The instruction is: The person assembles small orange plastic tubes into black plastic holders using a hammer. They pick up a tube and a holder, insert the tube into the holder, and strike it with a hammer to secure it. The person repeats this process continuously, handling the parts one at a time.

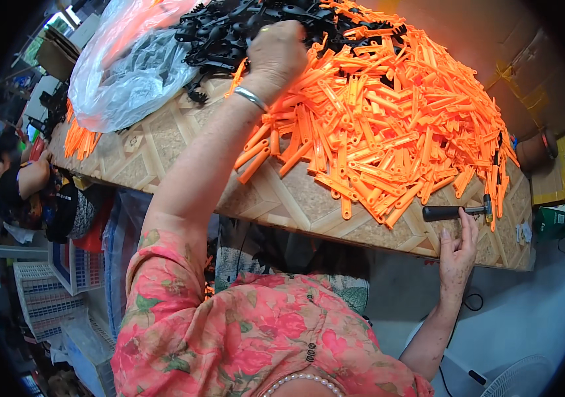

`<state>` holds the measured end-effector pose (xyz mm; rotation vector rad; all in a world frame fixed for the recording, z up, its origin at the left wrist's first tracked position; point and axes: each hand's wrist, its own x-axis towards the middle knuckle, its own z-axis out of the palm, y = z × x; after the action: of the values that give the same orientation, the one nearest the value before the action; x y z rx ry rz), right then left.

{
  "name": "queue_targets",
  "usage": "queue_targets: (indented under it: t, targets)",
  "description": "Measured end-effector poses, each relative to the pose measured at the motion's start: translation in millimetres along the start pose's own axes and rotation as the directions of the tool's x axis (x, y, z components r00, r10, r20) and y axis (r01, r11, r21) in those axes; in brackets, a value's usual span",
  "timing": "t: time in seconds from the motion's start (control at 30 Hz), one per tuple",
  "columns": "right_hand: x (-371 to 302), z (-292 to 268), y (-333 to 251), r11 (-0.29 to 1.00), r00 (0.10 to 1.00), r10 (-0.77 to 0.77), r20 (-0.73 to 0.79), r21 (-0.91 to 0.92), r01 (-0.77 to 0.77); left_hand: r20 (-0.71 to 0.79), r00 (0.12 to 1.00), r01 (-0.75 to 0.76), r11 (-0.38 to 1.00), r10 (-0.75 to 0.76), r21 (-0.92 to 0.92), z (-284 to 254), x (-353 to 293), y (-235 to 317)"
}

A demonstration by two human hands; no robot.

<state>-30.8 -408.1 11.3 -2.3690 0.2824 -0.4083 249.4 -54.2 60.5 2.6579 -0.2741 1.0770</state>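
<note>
My left hand (276, 56) reaches to the far side of the table, over the border between a heap of black plastic parts (223, 33) and a large pile of orange plastic handle-like strips (388, 126). Its fingers curl down and away, so what they hold is hidden. An orange strip (236, 76) shows beside that wrist. At the table's near right edge my right hand (458, 255) has its thumb and fingers apart. Its fingertips rest at the metal shaft of a small hammer (442, 213) with a black grip, lying beside the orange pile.
A clear plastic bag (130, 86) lies at the far left of the wood-patterned table (276, 202), with more orange strips (82, 137) beside it. Cardboard (534, 79) stands behind on the right. Crates (47, 298) and another person (27, 192) are at the left. A white fan (520, 378) is low right.
</note>
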Motion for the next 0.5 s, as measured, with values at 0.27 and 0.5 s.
queue_targets:
  t: [0.27, 0.5]
  targets:
    - [1, 1, 3, 0.999, 1.0, 0.0, 0.015, 0.033, 0.0, 0.365, 0.92, 0.144, 0.989, -0.141, 0.02, 7, -30, -51]
    - [0, 1, 9, 0.999, 1.0, -0.014, -0.004, 0.041, 0.015, 0.486, 0.866, 0.269, 0.928, -0.116, -0.257, 17, -29, -69]
